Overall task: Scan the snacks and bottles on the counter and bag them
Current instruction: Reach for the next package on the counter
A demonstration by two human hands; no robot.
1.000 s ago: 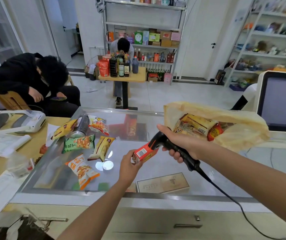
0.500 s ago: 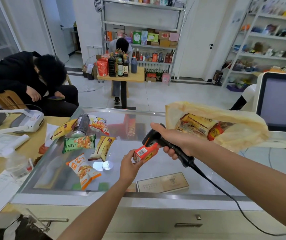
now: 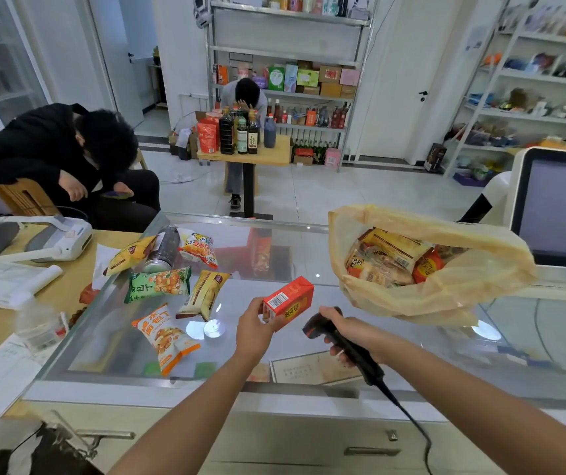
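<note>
A small orange carton [image 3: 290,301] is held above the glass counter [image 3: 113,341], between the loose snacks on the left and the bag on the right. It is a crisp-edged cardboard brick, and its white barcode panel faces up. The left hand [image 3: 255,323] has thumb and fingers clamped round the carton's lower end. The right hand [image 3: 348,334] is wrapped round the handle of a black, matte, corded scanner [image 3: 317,329]. The scanner's head sits just beside the carton and appears not to touch it.

To the right, a thin, crinkled, see-through yellow plastic bag [image 3: 463,286] lies open on the counter. It already holds several glossy yellow and red packets [image 3: 389,257].

The job looks roughly half done. The carton seems to be at the scanning step or about to go into the bag; the view does not show which. Still lying loose on the counter are five puffy foil packets: a green packet [image 3: 158,284], a tan packet [image 3: 206,294], an orange-and-white packet [image 3: 165,337], a yellow packet [image 3: 130,253] and a red-and-white packet [image 3: 199,248]. Among them, a dark metal can [image 3: 165,248] lies on its side.

A screen [image 3: 555,207] stands at the far right.
</note>
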